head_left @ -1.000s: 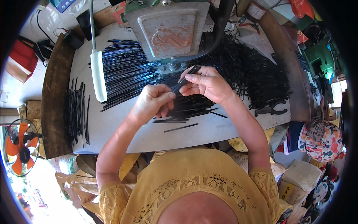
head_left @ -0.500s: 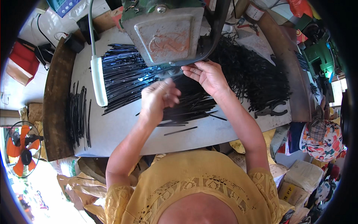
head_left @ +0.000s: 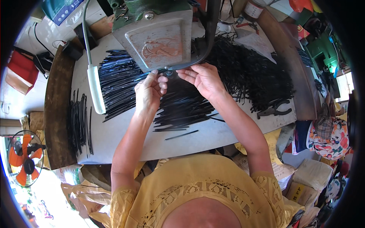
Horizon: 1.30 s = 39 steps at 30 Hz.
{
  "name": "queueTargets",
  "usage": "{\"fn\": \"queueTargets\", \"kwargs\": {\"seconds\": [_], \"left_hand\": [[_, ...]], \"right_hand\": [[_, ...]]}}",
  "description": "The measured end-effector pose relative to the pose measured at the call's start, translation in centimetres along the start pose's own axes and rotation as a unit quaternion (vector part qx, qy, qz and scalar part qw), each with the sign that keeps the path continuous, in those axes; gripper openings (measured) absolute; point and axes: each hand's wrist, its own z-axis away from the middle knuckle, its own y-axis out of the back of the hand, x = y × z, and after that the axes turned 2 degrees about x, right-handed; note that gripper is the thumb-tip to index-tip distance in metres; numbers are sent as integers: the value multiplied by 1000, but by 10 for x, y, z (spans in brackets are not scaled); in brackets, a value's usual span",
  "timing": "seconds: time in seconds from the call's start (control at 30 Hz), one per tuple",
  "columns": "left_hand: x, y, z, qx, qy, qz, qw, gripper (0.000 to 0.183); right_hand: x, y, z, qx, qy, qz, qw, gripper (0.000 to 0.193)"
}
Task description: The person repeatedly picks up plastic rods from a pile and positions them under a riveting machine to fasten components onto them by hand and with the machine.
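Since the earlier frame, the person's left hand (head_left: pixel 149 93) has moved far, up to the machine's (head_left: pixel 159 43) near edge, beside the right hand (head_left: pixel 205 79). Both hands' fingers are bent; whether they grasp anything cannot be told. Black strips (head_left: pixel 118 89) lie piled left, right and near.

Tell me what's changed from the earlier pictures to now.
The left hand and right hand went forward, from holding a dark piece together to the lower edge of the machine. Whether either still grips that piece is unclear. The lone strip near the table's front and the pliers stayed put.
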Motion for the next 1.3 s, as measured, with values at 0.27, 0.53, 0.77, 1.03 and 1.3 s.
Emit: {"fn": "queueTargets", "kwargs": {"seconds": [0.27,0.53,0.77,1.03,1.3], "left_hand": [[-5,-1,2,15,7,15,1000,23],[-2,-7,8,22,-1,-8,1000,24],[-12,-8,6,11,13,26,1000,23],[-4,7,7,-7,27,-1,1000,22],[10,-11,23,-50,29,-39,998,12]], "right_hand": [[3,0,5,14,-6,10,1000,16],[2,-3,6,28,-3,5,1000,16],[-1,4,10,32,5,-26,999,17],[-74,47,54,42,63,435,897,25],[-109,107,72,74,278,860,422,10]]}}
